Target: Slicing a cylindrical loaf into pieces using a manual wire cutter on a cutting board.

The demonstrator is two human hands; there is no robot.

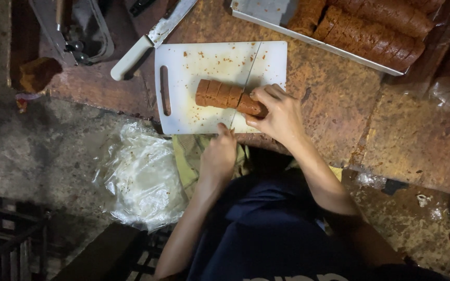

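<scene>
My right hand [281, 115] grips the near end of one brown sliced log [228, 97], thumb and fingers closed around it. The log lies across the middle of one white cutting board [194, 67], extending away from my palm. My left hand [219, 155] rests at the board's near edge, curled; whether it grasps anything I cannot tell. One white-handled knife [149, 41] lies beyond the board. One metal tray [308, 39] holds about three more logs.

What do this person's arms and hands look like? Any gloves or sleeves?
Both the left hand and the right hand are bare, with no gloves, rings or watch visible. The forearms are uncovered up to the elbows. The person wears a dark navy top with pale markings at the lower edge.
</scene>
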